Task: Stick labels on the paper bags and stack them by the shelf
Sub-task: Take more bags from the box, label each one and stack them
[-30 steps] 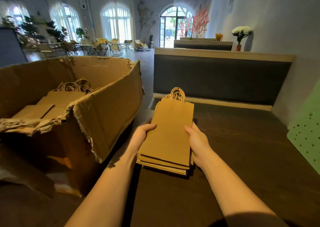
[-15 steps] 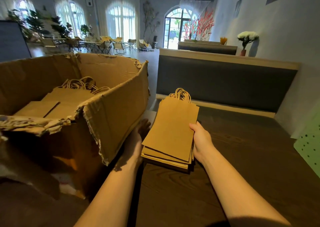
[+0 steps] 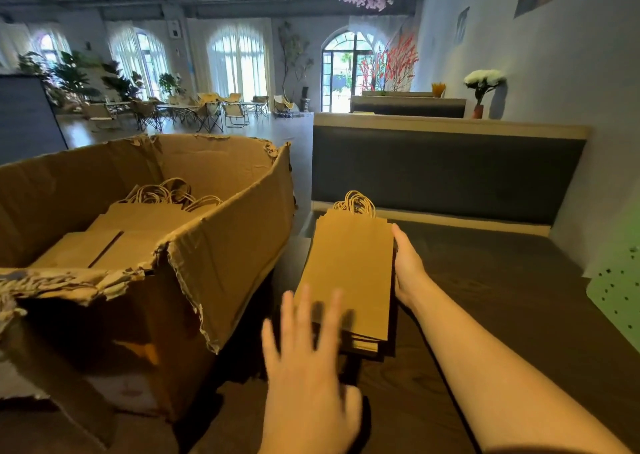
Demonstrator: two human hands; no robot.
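Observation:
A small stack of flat brown paper bags [image 3: 349, 273] with twisted handles lies on the dark wooden table [image 3: 491, 315], handles pointing away from me. My right hand [image 3: 408, 268] grips the stack's right edge, fingers against its side. My left hand [image 3: 308, 360] hovers open and blurred just in front of the stack's near end, fingers spread, holding nothing. More flat paper bags [image 3: 138, 225] lie inside the torn cardboard box [image 3: 228, 245] to the left.
A dark upholstered bench back [image 3: 446, 176] with a pale wooden top runs across the table's far side. A green dotted sheet [image 3: 620, 280] lies at the right edge by the white wall. Chairs and plants fill the room behind.
My left hand has let go of the stack's left edge, pulled back toward me and opened. The right hand stays on the right edge; the stack has straightened slightly.

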